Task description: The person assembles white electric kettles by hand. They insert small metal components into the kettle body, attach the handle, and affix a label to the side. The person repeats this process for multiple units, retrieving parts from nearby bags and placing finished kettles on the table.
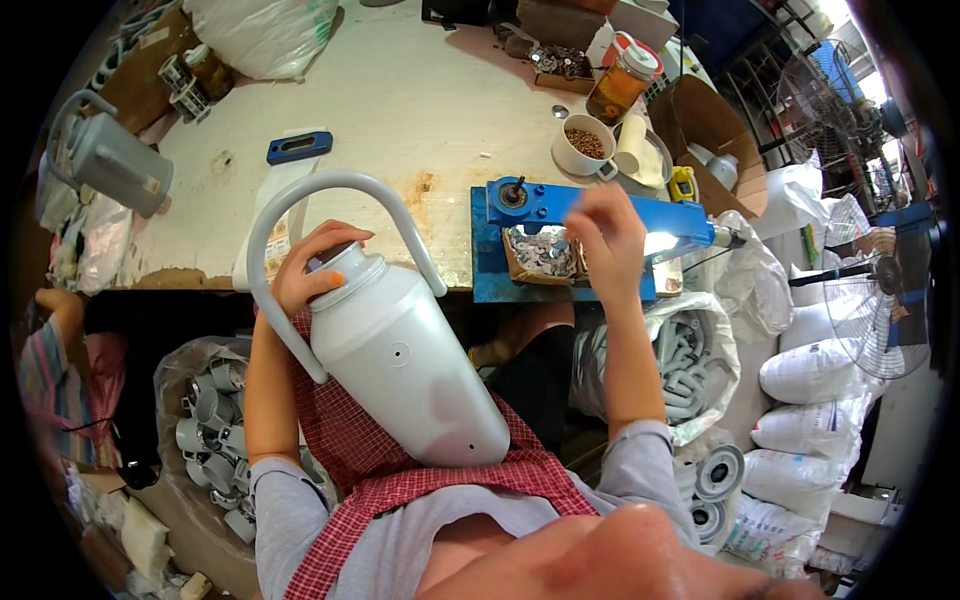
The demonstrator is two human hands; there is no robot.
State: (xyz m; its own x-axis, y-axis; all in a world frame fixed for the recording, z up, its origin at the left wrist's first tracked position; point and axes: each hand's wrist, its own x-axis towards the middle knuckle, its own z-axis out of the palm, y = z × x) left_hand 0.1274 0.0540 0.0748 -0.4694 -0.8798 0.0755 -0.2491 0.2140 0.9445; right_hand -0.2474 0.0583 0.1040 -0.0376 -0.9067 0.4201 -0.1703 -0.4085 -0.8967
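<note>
The left hand (312,268) grasps the neck of a grey container (410,375), fingers over its rim and thumb along the near side. The container lies tilted across the lap, its neck toward the far left and its base toward the near right, with two small holes in its wall. A large grey handle (345,179) arches over the left hand and the neck. The right hand (607,222) is raised at the blue arm of a machine (560,205), fingers curled and blurred; whether it pinches anything small, I cannot tell. Beneath that arm sits a carton of small metal pieces (517,268). A red checked apron (345,435) covers the lap. To its left stands a clear bag of grey parts (172,388); to its right, a white bag of grey handles (722,412). Farther off, on the white table (370,110), are a blue tool (300,147) and, to the right, a mug of brown grains (570,160) and a jar of amber liquid (618,92). White sacks (815,370) are stacked at the far right.
</note>
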